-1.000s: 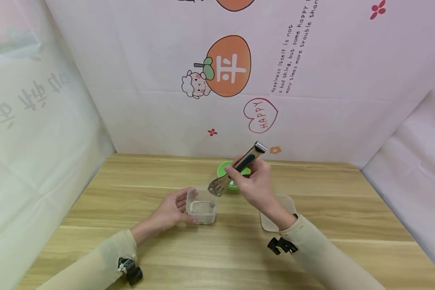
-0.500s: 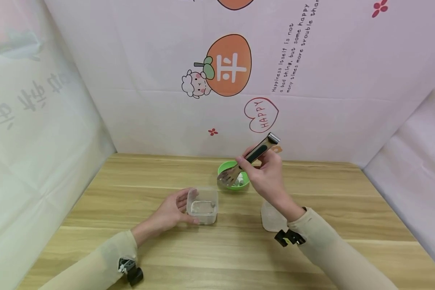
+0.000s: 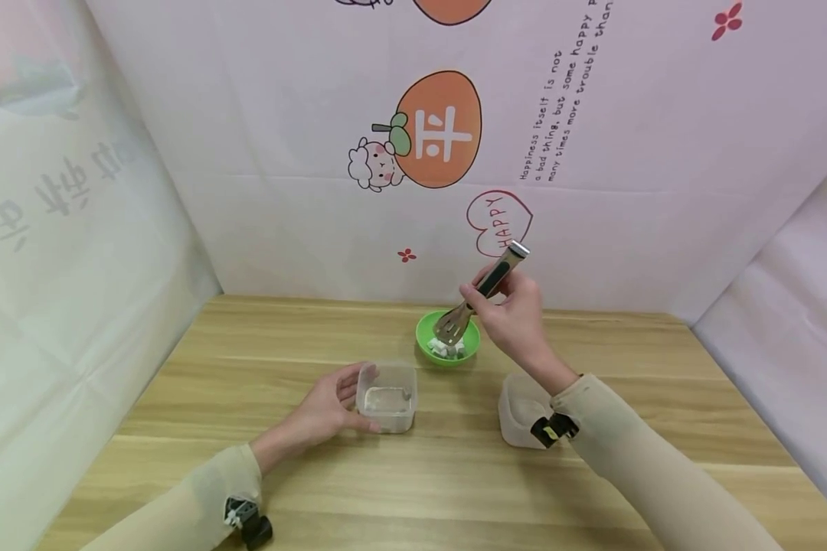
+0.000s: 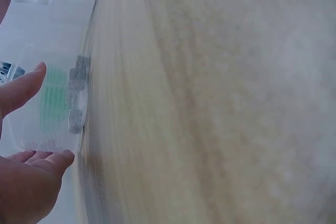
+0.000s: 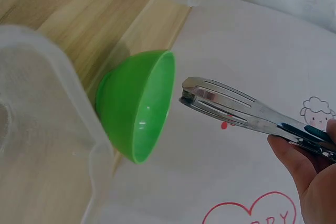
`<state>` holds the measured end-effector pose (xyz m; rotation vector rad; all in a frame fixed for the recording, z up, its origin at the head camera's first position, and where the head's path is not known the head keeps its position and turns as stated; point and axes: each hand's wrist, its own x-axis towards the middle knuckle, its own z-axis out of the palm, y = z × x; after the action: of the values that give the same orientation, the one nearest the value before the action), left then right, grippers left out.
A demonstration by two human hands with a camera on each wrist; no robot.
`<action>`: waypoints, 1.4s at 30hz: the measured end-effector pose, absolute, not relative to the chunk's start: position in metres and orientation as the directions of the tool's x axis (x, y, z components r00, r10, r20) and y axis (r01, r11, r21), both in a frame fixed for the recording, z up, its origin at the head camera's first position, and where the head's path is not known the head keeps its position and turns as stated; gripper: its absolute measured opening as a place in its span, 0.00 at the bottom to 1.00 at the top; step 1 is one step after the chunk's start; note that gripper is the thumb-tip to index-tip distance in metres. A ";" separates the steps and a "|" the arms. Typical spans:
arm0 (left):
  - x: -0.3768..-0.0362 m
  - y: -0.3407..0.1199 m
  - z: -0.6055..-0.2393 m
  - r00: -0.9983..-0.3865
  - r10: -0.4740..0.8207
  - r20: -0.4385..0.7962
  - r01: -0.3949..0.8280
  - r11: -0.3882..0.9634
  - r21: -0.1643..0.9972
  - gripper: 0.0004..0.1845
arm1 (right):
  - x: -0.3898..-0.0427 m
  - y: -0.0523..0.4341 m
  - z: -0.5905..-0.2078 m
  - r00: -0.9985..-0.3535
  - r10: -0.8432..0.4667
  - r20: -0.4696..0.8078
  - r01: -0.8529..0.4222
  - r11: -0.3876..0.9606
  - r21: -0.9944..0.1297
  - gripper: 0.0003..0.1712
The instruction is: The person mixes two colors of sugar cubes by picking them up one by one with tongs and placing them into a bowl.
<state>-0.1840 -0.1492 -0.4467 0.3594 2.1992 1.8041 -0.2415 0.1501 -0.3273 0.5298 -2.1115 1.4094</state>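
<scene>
My left hand (image 3: 344, 399) holds a small clear plastic container (image 3: 388, 398) by its left side, thumb at the front and fingers behind. In the left wrist view, the left hand (image 4: 31, 145) has its thumb and fingertips against the clear container (image 4: 52, 103). My right hand (image 3: 506, 302) grips metal tongs (image 3: 478, 295) by their dark handle. The tong tips point down into a green bowl (image 3: 422, 340) holding white cubes (image 3: 446, 349). The right wrist view shows the tongs (image 5: 236, 111) nearly closed, nothing visible between the tips, beside the green bowl (image 5: 136, 103).
A second clear plastic tub (image 3: 517, 417) sits on the wooden table (image 3: 455, 490) under my right forearm. Printed fabric walls enclose the table on the back (image 3: 317, 191), left and right.
My right hand carried the tongs from above the clear container back and right to the green bowl, then tipped them down into it. The left hand stayed on the container.
</scene>
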 end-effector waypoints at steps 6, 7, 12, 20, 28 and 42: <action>-0.184 -0.149 -0.445 -0.937 0.343 -0.060 0.012 0.204 0.979 0.57 | -0.248 0.146 -0.335 -0.813 -0.046 0.581 -0.548 0.399 -0.735 0.08; -0.184 -0.149 -0.444 -0.938 0.341 -0.062 0.010 0.207 0.978 0.57 | -0.249 0.145 -0.335 -0.816 -0.050 0.575 -0.544 0.400 -0.737 0.08; -0.185 -0.149 -0.443 -0.939 0.337 -0.064 0.009 0.211 0.977 0.58 | -0.252 0.143 -0.337 -0.825 -0.061 0.562 -0.536 0.403 -0.742 0.08; -0.188 -0.148 -0.441 -0.941 0.334 -0.059 0.011 0.203 0.979 0.58 | -0.258 0.143 -0.339 -0.823 -0.046 0.566 -0.528 0.429 -0.733 0.09; -0.188 -0.149 -0.443 -0.935 0.351 -0.052 0.015 0.187 0.982 0.57 | -0.249 0.144 -0.332 -0.813 -0.065 0.578 -0.548 0.417 -0.725 0.08; -0.185 -0.149 -0.446 -0.929 0.366 -0.052 0.012 0.172 0.985 0.57 | -0.202 0.127 -0.314 -0.782 -0.169 0.600 -0.623 0.242 -0.744 0.08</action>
<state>-0.1853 -0.1494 -0.4462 0.3632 2.1742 1.8230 -0.2021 0.1274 -0.3140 0.7250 -2.1241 1.5574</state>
